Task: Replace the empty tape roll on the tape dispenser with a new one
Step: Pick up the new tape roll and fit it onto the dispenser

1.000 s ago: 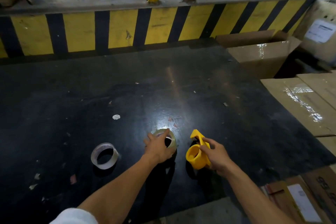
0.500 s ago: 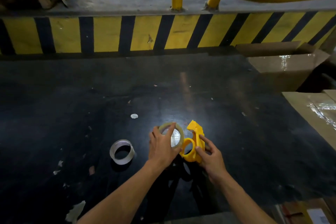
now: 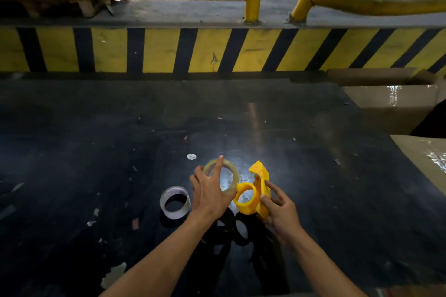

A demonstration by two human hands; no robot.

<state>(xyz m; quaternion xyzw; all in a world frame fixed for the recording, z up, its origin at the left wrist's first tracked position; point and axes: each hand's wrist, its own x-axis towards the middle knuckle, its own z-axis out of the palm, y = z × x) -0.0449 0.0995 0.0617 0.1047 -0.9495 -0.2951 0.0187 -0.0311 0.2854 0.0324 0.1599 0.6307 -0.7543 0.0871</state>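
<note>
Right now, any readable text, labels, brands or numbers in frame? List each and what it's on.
None readable.
new tape roll in the left hand: no print visible.
yellow tape dispenser in the right hand: no marking visible.
empty tape core on the black table: no label visible.
cardboard boxes: plain faces with glossy tape, no print visible.
striped barrier: yellow-black hazard stripes only, no words.
</note>
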